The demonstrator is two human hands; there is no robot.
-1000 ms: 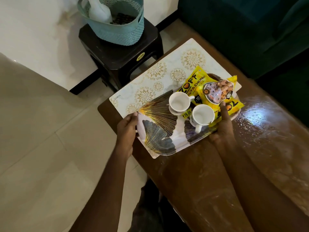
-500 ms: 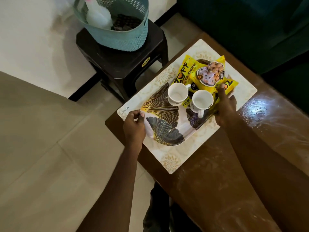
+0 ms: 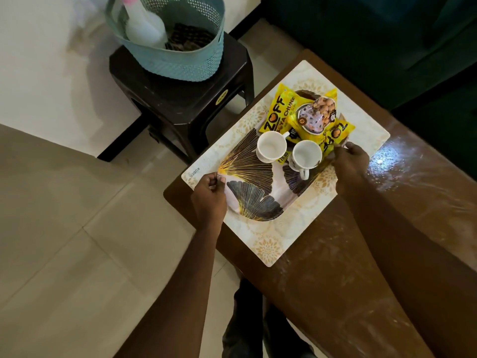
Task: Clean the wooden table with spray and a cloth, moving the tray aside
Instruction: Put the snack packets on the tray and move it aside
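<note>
Two hands on it: your left hand (image 3: 209, 195) pinches the tray (image 3: 247, 187) at its left rim, fingers curled, and the tray lies over the placemat (image 3: 268, 246) at the wooden table's (image 3: 335, 293) left end. Tilt it and those loose cups (image 3: 271, 147) likely slide or tip, and the yellow packets (image 3: 317, 117) go with them. Your right hand (image 3: 351, 166) curls round the right rim, where such a shallow hold could slip.

bare left hand (image 3: 208, 196) and right hand (image 3: 351, 167), bare forearms (image 3: 198, 267), dark trousers (image 3: 246, 321)
</note>
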